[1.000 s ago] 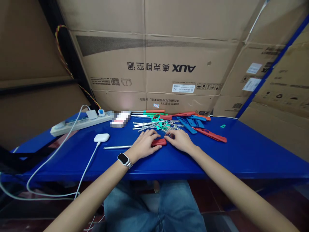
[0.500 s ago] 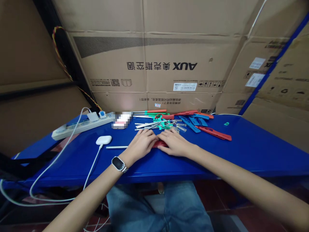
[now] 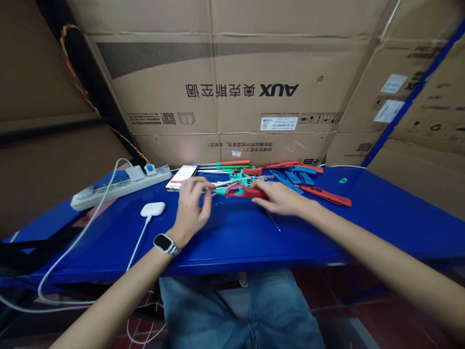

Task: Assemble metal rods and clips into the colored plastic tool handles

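A long-nosed lighter with a red handle and green collar is held level between my hands, above the blue table. My right hand is closed around the right end of the red handle. My left hand, with a watch at the wrist, pinches the metal tube just left of the green collar; most of the tube is hidden behind its fingers. Below my right hand a thin wire shows against the table, its upper end hidden. Behind the lighter lies a pile of metal tubes and green parts, partly covered.
Blue casings and a red casing lie to the right, near a small green piece. On the left are a phone, a white earbud case with cable, and a power strip. Cardboard walls the back.
My hands were together low on the table over the red handle. Now they are apart and raised, the lighter visible between them. Its tube end has lifted off the table. The view has shifted slightly.
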The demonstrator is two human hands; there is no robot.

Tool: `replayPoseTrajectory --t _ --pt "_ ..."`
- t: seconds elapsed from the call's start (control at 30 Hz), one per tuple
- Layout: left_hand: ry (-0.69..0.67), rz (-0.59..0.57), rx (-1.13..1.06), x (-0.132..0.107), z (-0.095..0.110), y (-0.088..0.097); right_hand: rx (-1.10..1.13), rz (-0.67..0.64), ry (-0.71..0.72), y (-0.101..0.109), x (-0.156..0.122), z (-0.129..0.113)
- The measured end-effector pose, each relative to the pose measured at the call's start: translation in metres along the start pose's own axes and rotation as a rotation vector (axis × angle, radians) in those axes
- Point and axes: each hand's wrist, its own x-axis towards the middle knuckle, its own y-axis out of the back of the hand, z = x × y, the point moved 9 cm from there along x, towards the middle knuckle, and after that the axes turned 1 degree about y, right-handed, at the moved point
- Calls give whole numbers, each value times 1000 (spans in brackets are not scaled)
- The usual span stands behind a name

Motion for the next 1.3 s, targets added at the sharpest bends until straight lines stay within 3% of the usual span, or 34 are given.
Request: replayPoseTrajectory --t 0.07,0.1,0.13,0.23,0.3,0.43,0.53,0.77,1.1,1.3 --pt "32 180 44 10 -6 9 -2 70 -95 20 -1 33" --pt "33 188 49 17 -9 5 7 93 -119 28 0 49" --pt "35 133 34 25 -13 -7 21 116 -134 35 1 65" --pt "3 -307 -55 47 -22 -77 8 133 -178 44 10 106" --pt "-15 -529 -63 54 -27 -121 -11 107 -178 43 20 121" --pt "-19 -723 52 66 -33 -184 -34 86 -149 42 37 133" --pt "5 -804 70 69 -31 -211 -40 69 -144 40 42 135" --pt "25 -836 85 60 -38 -224 -42 50 -134 27 42 137" --pt "-90 -837 6 41 -20 -200 -98 -61 -94 2 71 139" --pt "-79 -840 11 39 -17 -197 -218 -36 -137 -10 86 136"
